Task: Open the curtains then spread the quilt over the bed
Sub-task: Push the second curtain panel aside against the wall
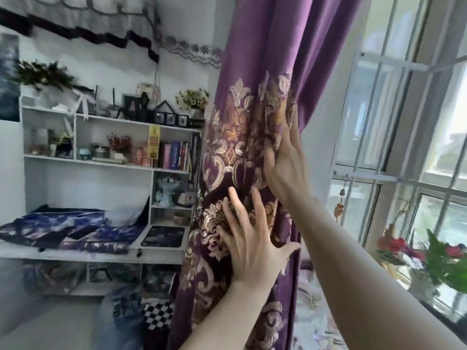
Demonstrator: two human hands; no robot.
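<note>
Purple curtain bunched in folds beside the barred window, left hand flat against it with fingers spread, right hand pressed higher, possibly pinching a fold, white shelf behind

Both forearms are bare to the frame's edge, with no sleeve on either. The left hand and the right hand are bare as well, slender, with long fingers and short, unpainted nails; the picture is slightly motion-blurred.
</note>
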